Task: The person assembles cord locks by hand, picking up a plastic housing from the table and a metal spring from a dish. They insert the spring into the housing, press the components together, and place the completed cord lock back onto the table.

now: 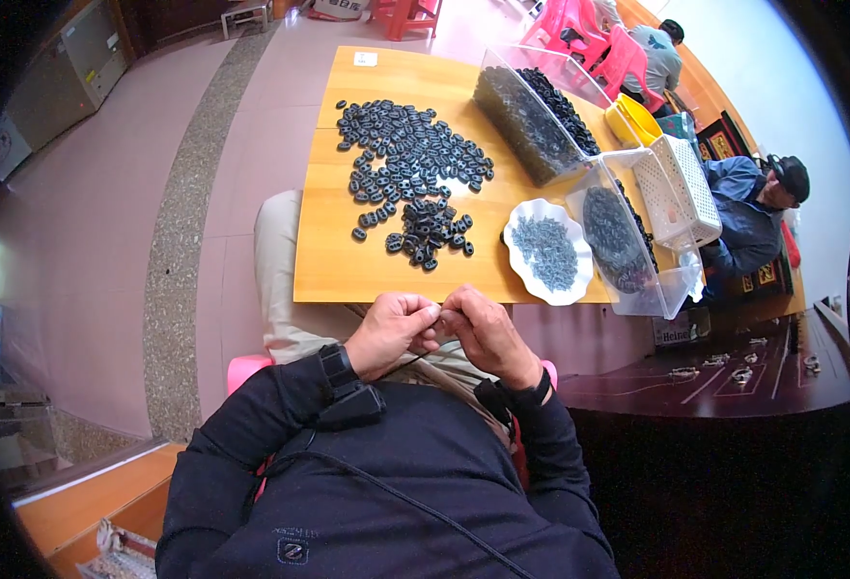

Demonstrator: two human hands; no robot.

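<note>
At the near edge of a wooden table [348,275], a seated person in a dark top works with both hands over the lap. The fingers of the left hand [391,331] and right hand [490,333] meet tip to tip, pressed together on what looks like a small piece [441,319], mostly hidden; its exact form cannot be told. Black two-holed parts [396,135] spread loosely along the table's left side, with a tighter heap [431,232] toward the near edge. Right of the heap, a white scalloped plate [553,297], also by the near edge, holds many small grey parts [546,253]. Two clear bins [507,111] [671,294] along the right side hold more black parts. The work appears to be midway, one piece in hand, with plenty left on the plate and in the bins. Whether the spread or the heap is finished cannot be told from here. Beyond the right edge sits a co-worker in blue [738,193].
</note>
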